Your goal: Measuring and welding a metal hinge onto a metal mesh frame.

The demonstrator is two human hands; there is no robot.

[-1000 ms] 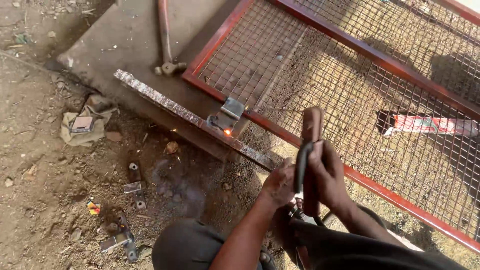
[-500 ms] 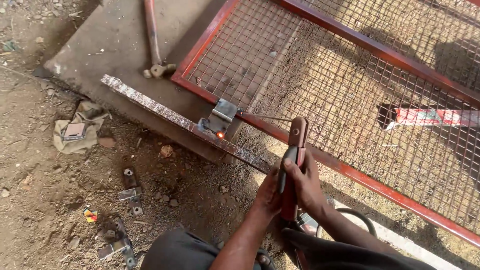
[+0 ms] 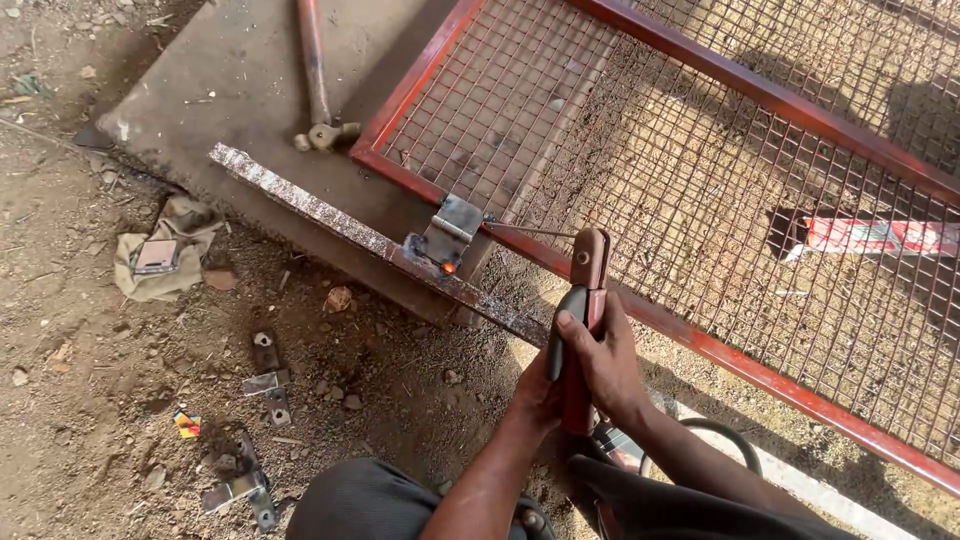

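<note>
Since half a second ago, both hands and the electrode holder (image 3: pixel 583 300) have shifted slightly toward the hinge plate, and the glow at the weld has shrunk to a small orange dot. Right hand (image 3: pixel 600 360) wrapped tight around the holder's dark red grip, thumb along the lever. Left hand (image 3: pixel 535 395) closed on the lower grip just below, mostly hidden behind the right. Holder stands nearly upright; thin welding rod (image 3: pixel 525 230) runs from its head leftward, tip by the grey hinge plate (image 3: pixel 455 222). Hinge plate sits where the red gate frame (image 3: pixel 690 335) with wire mesh meets the rusty flat bar (image 3: pixel 340 225), glowing spot just below it. Frame lies flat over dirt and a concrete slab (image 3: pixel 220 90). Hammer (image 3: pixel 318 90) lies on the slab, head near the frame corner. Loose hinges (image 3: pixel 268 365) scattered on the dirt at left, a crumpled rag (image 3: pixel 165 260) beyond them.
</note>
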